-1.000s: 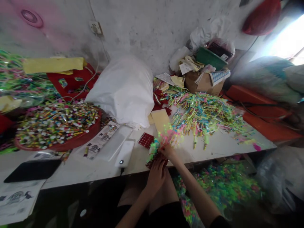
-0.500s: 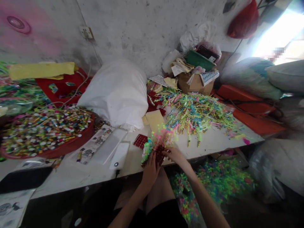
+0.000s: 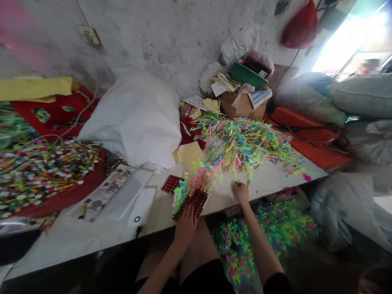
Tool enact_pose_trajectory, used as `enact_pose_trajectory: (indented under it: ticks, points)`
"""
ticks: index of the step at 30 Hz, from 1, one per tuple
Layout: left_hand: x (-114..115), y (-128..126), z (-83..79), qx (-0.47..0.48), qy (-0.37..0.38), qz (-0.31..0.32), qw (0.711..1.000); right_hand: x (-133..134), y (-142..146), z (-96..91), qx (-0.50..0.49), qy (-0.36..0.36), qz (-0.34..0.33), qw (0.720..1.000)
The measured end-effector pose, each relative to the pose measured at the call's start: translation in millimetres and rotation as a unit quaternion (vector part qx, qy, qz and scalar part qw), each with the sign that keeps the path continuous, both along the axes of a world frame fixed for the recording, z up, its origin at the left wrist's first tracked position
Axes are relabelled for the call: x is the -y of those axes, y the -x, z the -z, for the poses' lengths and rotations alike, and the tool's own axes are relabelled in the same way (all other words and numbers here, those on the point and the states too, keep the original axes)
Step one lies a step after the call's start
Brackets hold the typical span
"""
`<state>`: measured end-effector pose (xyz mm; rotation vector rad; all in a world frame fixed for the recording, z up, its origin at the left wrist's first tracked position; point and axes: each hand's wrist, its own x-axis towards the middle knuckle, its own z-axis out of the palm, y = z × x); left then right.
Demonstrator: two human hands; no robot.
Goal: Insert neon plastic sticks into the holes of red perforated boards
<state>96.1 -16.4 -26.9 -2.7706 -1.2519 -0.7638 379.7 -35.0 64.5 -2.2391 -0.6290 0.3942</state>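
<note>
My left hand (image 3: 186, 220) lies on a dark red board (image 3: 200, 200) dotted with small pale marks at the table's front edge, its fingers stretched out flat. Rows of small green, white and pink plastic pieces (image 3: 199, 176) stand along the board's far and left sides. To the right, my right hand (image 3: 241, 192) is at the near edge of a heap of thin colourful sticks (image 3: 248, 141). Its fingers are curled together by a yellow-green strand; what they pinch is too small to make out. A second red dotted board (image 3: 172, 183) lies left of the first.
A white phone (image 3: 142, 207) with a cable and a clear plastic case (image 3: 125, 196) lie to the left. Beyond them stands a red basin (image 3: 76, 183) full of small coloured pieces. A large white sack (image 3: 137, 122) and a cardboard box (image 3: 241, 106) stand at the back.
My right hand has left the red board and moved right to the edge of the stick heap. My left hand stays on the board. The whole view has shifted slightly.
</note>
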Motion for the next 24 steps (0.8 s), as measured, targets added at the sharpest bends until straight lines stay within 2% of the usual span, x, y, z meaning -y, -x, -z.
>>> enact_pose_trajectory:
  ticks: [3, 5, 8, 9, 10, 13, 15, 20, 24]
  points:
    - [1, 0, -5.0, -0.008, -0.001, -0.005, 1.000, 10, 10, -1.7, -0.073, -0.012, -0.043, 0.996]
    - [4, -2, -11.7, -0.010, 0.005, -0.012, 1.000, 20, 24, -4.2, -0.168, -0.053, -0.087, 0.981]
    - [9, -3, -22.1, -0.016, 0.017, -0.016, 1.000, 32, 54, -9.4, -0.345, -0.168, -0.139, 0.913]
    - [12, -3, -25.4, -0.017, 0.020, -0.018, 0.999, 34, 66, -11.8, -0.376, -0.200, -0.137, 0.894]
    - [14, -2, -28.6, -0.018, 0.023, -0.018, 0.999, 35, 77, -14.4, -0.382, -0.221, -0.127, 0.888]
    - [22, 1, -36.9, -0.015, 0.025, -0.012, 0.999, 31, 108, -22.5, -0.320, -0.263, -0.105, 0.904]
    - [28, 5, -39.8, -0.017, 0.030, -0.009, 0.999, 26, 125, -26.0, -0.262, -0.266, -0.145, 0.916]
    - [39, 11, -32.8, -0.049, 0.055, -0.017, 0.997, 7, 154, -18.9, -0.139, -0.135, -0.323, 0.926]
    - [39, 11, -27.5, -0.101, 0.064, -0.001, 0.993, -3, 162, -7.1, -0.077, -0.104, -0.374, 0.918]
